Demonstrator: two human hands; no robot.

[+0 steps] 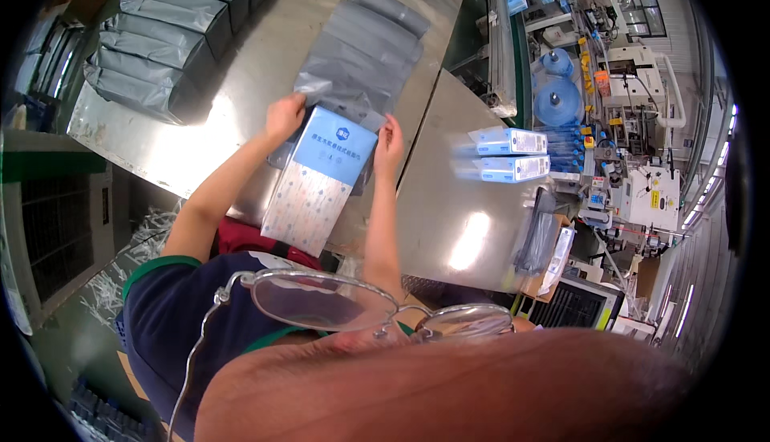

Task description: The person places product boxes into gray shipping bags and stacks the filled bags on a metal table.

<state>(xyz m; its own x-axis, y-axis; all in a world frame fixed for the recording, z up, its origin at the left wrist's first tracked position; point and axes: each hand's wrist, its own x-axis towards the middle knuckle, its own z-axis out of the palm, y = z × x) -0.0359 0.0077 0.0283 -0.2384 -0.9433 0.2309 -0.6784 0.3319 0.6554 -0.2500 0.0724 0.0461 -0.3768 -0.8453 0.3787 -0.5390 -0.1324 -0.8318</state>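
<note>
The oblong pack [317, 181], light blue above and pale with bluish specks below, lay against a grey bag [361, 57], edges pinched by left hand [284, 119] and right hand [389, 147].

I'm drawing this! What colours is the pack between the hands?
The pack is blue up top, whitish with little blue shapes below; the head view shows it.
</note>
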